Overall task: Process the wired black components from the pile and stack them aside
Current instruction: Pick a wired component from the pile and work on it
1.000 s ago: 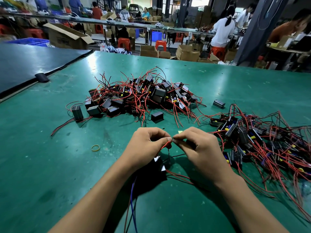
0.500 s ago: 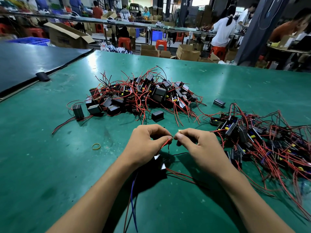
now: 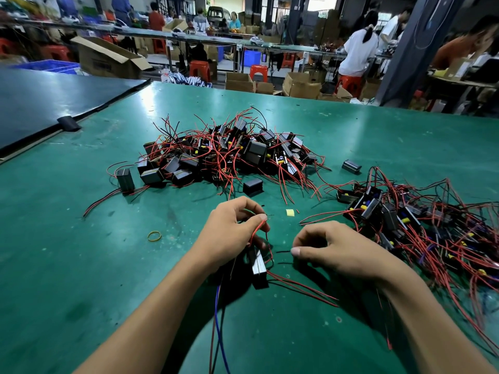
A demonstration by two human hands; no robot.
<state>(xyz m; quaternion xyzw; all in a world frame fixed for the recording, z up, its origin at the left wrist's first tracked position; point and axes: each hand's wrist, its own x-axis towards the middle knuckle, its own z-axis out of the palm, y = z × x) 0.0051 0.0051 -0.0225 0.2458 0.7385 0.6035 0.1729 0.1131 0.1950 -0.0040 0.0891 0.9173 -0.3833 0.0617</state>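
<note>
- One component [image 3: 258, 267] is being worked, near centre on the desk [image 3: 81, 265], just under the left hand [image 3: 235, 233], which pinches its red wire [image 3: 256, 229].
- The right hand [image 3: 337, 252] is curled, with its thumb at the end of a black wire [image 3: 282, 251]; I cannot tell whether it grips it.
- A big pile [image 3: 224, 155] lies far centre and a looser heap [image 3: 418, 220] at right; I cannot tell which one is finished.
- No neat stack shows, so most of the task looks undone.
</note>
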